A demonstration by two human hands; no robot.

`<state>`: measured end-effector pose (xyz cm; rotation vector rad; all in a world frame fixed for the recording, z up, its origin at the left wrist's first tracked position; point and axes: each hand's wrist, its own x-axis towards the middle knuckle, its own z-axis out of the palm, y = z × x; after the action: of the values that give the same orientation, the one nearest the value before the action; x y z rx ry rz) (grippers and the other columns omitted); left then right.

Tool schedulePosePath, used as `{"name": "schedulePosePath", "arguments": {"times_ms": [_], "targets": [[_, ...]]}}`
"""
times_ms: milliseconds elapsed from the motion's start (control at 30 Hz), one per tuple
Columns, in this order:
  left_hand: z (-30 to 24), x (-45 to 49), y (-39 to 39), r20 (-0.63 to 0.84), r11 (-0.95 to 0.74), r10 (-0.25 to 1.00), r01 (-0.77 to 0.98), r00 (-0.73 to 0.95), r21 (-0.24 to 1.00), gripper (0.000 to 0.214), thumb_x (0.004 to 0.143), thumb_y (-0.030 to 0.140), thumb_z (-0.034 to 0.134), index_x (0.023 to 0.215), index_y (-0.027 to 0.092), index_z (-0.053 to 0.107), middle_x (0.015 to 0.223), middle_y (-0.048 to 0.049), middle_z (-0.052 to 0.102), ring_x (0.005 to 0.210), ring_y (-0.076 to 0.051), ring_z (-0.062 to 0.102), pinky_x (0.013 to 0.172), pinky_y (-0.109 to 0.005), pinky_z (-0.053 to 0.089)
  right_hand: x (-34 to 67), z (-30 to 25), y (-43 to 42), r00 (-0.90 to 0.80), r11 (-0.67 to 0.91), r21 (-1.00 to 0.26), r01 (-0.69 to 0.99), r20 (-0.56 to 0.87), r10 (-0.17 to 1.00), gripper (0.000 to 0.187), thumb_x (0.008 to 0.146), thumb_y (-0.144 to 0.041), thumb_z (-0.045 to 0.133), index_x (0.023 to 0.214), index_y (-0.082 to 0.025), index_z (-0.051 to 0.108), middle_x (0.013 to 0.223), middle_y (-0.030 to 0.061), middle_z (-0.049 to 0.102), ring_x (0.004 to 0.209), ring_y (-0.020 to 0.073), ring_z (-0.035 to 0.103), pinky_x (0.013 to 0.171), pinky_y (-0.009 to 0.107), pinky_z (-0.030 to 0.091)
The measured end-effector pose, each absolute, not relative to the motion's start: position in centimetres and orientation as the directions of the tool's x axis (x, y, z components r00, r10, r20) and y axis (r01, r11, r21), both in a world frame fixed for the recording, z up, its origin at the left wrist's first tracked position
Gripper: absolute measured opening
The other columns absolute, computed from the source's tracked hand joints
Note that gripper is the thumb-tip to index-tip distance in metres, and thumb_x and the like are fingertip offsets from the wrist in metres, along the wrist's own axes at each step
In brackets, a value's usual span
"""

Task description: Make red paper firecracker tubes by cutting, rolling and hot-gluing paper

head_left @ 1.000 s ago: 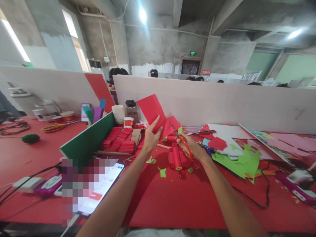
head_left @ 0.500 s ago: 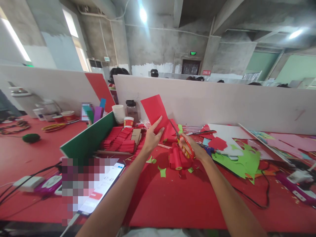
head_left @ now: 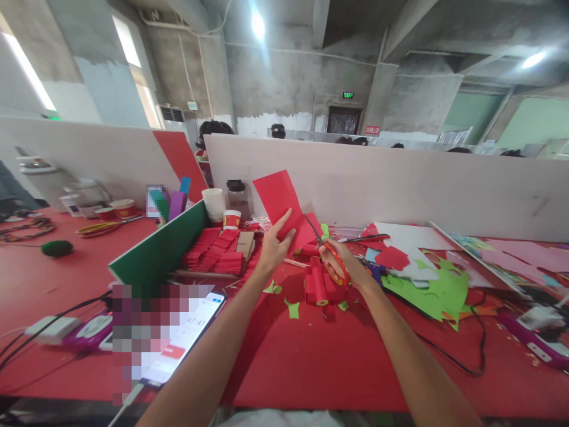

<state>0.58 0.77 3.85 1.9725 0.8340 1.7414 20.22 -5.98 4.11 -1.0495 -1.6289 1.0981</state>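
A sheet of red paper [head_left: 279,198] is gripped by my left hand [head_left: 274,244], thumb and fingers pinching its lower part while the sheet tilts up and to the left. My right hand [head_left: 344,264] has its fingers through the orange handles of a pair of scissors [head_left: 336,261]. The blades point up and left at the paper's right edge, with a red flap of paper lying below and beside them. Under the scissors, a red paper roll [head_left: 319,281] lies on other red pieces on the table.
Left of my hands, a tray holds rows of folded red paper [head_left: 217,252] beside a green divider [head_left: 160,249]. A phone [head_left: 186,338] lies near my left forearm. Green paper scraps [head_left: 429,287] and white sheets [head_left: 411,243] spread at right. A white partition [head_left: 391,184] stands behind.
The scissor handles have drawn closer together in my right hand, and the blades look more closed. My left hand and the red paper stay almost in place.
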Motion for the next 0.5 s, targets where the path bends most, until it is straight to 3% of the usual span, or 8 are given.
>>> {"name": "schedulePosePath", "arguments": {"times_ms": [367, 500], "targets": [[3.92, 0.73, 0.63, 0.742, -0.749, 0.661, 0.162, 0.113, 0.642, 0.053, 0.088, 0.032, 0.059, 0.139, 0.020, 0.051, 0.143, -0.0075, 0.051, 0.135, -0.024, 0.044, 0.115, -0.038, 0.034, 20.55, 3.86, -5.47, -0.263, 0.128, -0.984, 0.127, 0.091, 0.961, 0.041, 0.082, -0.063, 0.057, 0.090, -0.026, 0.042, 0.057, -0.0089, 0.042, 0.036, 0.0061, 0.037, 0.033, 0.016, 0.034], [3.94, 0.70, 0.59, 0.734, -0.741, 0.670, 0.146, 0.112, 0.655, 0.054, 0.088, 0.031, 0.059, 0.140, 0.021, 0.050, 0.144, -0.0066, 0.050, 0.135, -0.024, 0.044, 0.114, -0.037, 0.035, 20.53, 3.69, -5.49, -0.242, 0.176, -0.973, 0.152, 0.136, 0.961, 0.042, 0.080, -0.063, 0.060, 0.087, -0.024, 0.044, 0.055, -0.0084, 0.043, 0.036, 0.0067, 0.039, 0.033, 0.017, 0.036]]}}
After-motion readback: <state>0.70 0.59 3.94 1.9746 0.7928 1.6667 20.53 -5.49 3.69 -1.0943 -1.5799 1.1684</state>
